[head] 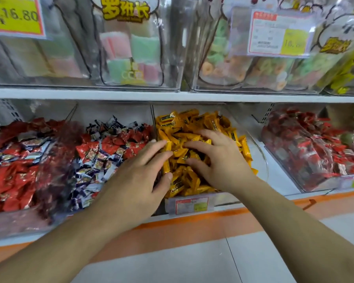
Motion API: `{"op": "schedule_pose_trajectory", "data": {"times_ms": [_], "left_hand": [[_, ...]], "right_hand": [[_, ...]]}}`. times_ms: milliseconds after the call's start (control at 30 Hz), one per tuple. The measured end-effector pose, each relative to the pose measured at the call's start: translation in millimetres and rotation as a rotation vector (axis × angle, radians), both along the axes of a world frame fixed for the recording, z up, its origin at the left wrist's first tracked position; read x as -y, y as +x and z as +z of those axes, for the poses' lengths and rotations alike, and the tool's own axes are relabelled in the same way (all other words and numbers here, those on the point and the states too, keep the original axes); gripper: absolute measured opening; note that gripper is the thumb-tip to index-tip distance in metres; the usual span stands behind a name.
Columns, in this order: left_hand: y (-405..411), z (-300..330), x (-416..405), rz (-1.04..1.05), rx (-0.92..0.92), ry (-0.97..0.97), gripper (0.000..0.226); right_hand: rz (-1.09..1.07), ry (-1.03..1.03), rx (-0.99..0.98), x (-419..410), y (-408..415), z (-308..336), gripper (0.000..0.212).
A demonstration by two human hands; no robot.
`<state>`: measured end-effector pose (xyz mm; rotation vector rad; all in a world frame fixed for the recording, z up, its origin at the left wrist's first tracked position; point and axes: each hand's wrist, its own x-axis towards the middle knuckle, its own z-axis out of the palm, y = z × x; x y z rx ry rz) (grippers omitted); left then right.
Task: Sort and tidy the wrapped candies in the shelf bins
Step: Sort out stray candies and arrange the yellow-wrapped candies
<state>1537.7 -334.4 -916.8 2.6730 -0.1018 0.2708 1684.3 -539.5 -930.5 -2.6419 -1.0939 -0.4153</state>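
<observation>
Shop shelf point(172, 94) ahead — I have both hands in the middle bin point(260, 152) of yellow candies point(192, 123). Left hand point(139, 180) and right hand point(219, 160) lie on the pile, fingers spread and gripping nothing; red candies point(12, 176) sit far left.

A white metal shelf board point(110, 94) runs across the scene. Near, a pale grey tiled floor point(172, 262) carries a broad orange stripe point(182, 231) along the shelf's base. Lighting is even.
</observation>
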Motion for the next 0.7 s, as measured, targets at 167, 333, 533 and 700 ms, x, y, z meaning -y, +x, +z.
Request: {"op": "schedule_pose_trajectory", "data": {"times_ms": [167,333,533,700], "left_hand": [[0,-2,1,-0.002,0.019,-0.006,0.056],[-1,-4,2,-0.010,0.038,0.007,0.055],[-1,-4,2,-0.008,0.041,0.007,0.055],[-1,-2,3,0.001,0.018,-0.043,0.063]], "right_hand": [[-0.035,0.027,0.001,0,7,1,0.044],[-0.102,0.093,-0.013,5,14,6,0.038],[-0.081,0.236,-0.130,10,15,8,0.033],[-0.042,0.254,-0.125,3,-5,25,0.038]]}}
